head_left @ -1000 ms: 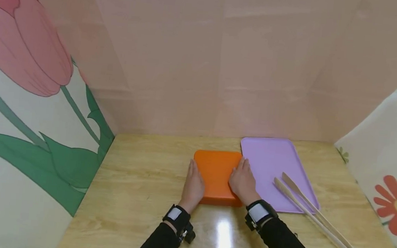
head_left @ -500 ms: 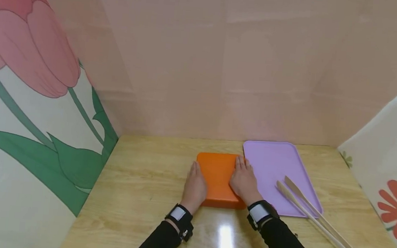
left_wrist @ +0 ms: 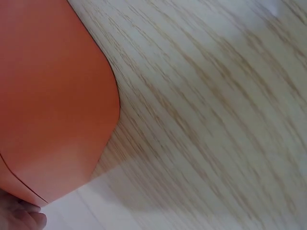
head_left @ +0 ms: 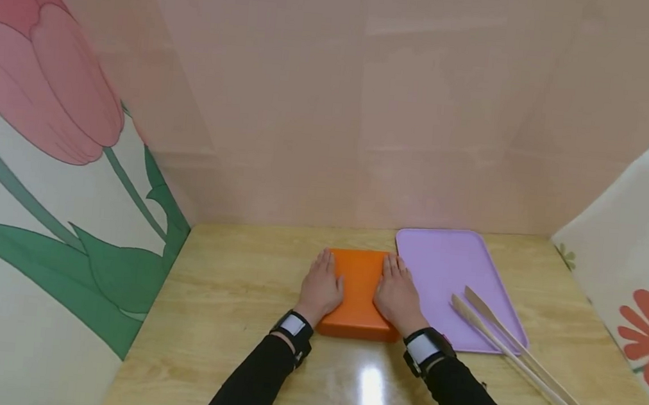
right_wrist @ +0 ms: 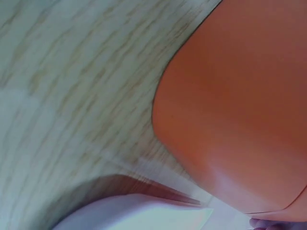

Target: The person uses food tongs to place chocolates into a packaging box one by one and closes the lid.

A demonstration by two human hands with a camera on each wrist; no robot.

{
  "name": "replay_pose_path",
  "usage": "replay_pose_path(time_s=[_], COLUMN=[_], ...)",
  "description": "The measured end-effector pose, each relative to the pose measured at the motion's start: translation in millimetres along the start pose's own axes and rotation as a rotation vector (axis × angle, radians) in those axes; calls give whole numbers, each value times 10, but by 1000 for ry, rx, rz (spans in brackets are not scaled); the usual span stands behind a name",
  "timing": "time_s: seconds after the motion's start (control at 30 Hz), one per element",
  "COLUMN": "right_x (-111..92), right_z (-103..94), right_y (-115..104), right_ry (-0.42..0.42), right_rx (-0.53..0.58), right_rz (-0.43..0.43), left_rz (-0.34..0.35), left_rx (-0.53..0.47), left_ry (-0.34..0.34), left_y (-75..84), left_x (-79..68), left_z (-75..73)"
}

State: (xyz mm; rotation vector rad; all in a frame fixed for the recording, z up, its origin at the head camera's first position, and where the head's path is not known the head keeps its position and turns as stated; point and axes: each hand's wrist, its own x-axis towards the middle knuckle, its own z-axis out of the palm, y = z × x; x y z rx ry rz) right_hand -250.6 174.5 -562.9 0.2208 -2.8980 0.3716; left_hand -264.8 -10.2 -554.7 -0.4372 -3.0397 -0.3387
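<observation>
An orange box (head_left: pixel 359 289) with rounded corners sits on the wooden table, between my two hands. My left hand (head_left: pixel 319 289) lies along its left top edge, fingers straight and pointing away from me, thumb over the top. Along the opposite edge rests my right hand (head_left: pixel 400 297), its fingers straight too and close together. In the left wrist view a thin seam runs along the box (left_wrist: pixel 53 96) near its lower left, where a few fingertips (left_wrist: pixel 24 218) show. The right wrist view has the box (right_wrist: pixel 240 105) at the right, with a fingertip at the bottom edge.
A flat purple tray (head_left: pixel 435 263) stands just right of the box. Pale tongs (head_left: pixel 530 365) lie with their tips on the tray and their joined end on the table (head_left: pixel 223 303). Printed cloth panels rise at the left, back and right.
My left hand has moved up from the box's left side onto its left top edge. My right hand stays on the right edge, its fingers a little farther forward. The view shifts slightly.
</observation>
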Motion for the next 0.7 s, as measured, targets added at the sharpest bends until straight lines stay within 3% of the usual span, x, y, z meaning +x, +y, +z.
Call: replay_pose_path(time_s=[0.2,0.4,0.5,0.7], right_x=[61,116,51,-236], right_z=[-68,-131,-122,-128], right_y=[-29,-54,-52,5], right_ry=[-28,15,31,38], right_rx=[-40,-103,-106,-58], right_rz=[-2,-13,-29,-88], left_rz=[-10,-14,2,25], left_rx=[32,91,104,23], left_ry=[-1,0,4,111], left_y=[-1,-14,-27,-174], left_x=[20,60,12,-221], left_z=[-37,-99,-108,-119])
